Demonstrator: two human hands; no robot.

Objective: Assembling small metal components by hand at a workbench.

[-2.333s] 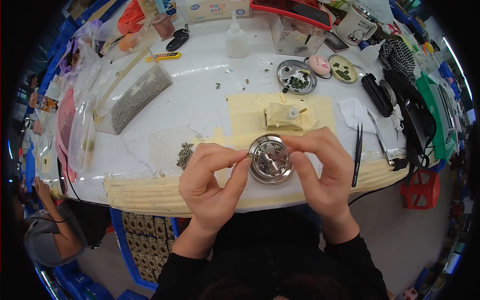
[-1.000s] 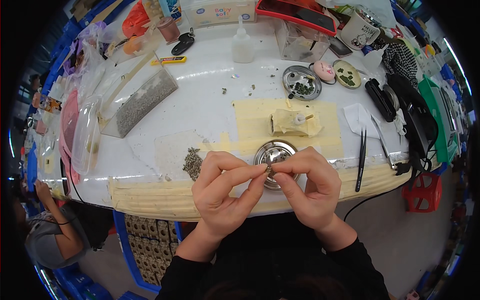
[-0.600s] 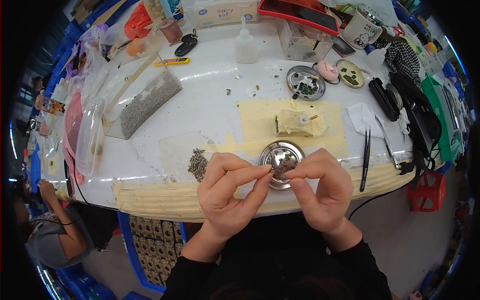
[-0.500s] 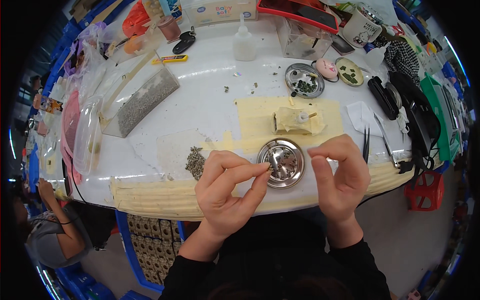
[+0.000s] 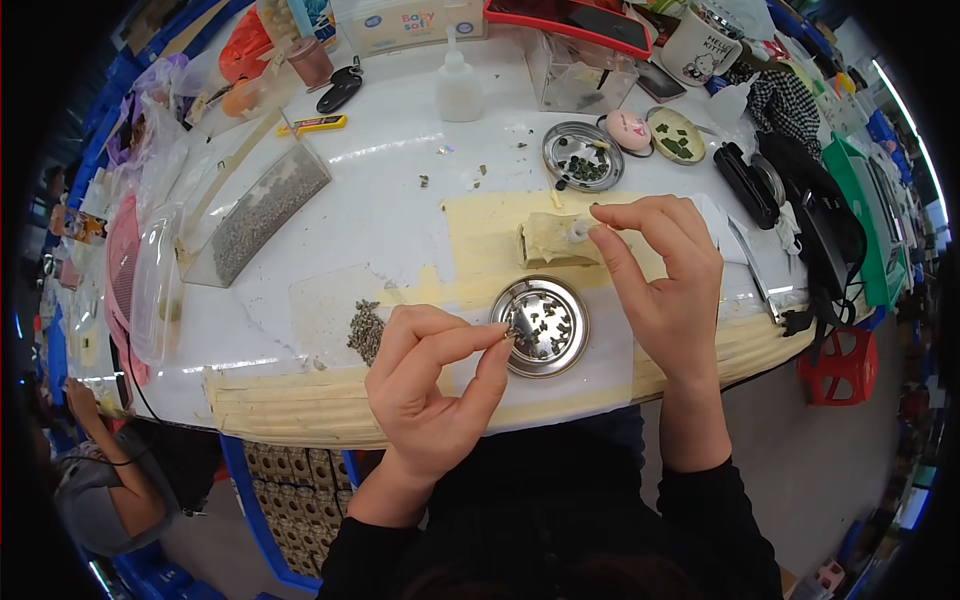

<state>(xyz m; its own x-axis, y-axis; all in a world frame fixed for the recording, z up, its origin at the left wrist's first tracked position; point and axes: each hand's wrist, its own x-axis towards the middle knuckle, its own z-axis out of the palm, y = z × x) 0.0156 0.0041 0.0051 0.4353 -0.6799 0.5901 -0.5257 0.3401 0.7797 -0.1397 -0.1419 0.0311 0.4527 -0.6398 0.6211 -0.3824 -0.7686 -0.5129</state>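
Thumb and forefinger of my left hand pinch a tiny brownish piece, too small to make out well. That pinch is over the left rim of a round metal dish, which holds several small dark-green bits. Farther back, my right hand reaches to a tape-wrapped block with a white tip on it. Its thumb and forefinger close at the small stick by that tip, and they hide the stick. Left of my left hand lies a heap of small grey-green pieces.
A clear bin of grey granules stands at left. Farther back are a white squeeze bottle, a metal lid with dark bits and a cream dish. Tweezers lie at right. A person's arm shows far left.
My right hand has moved up and away from beside the metal dish to the stick on the taped block. My left hand keeps its pinch by the dish. The whole view has shifted slightly.
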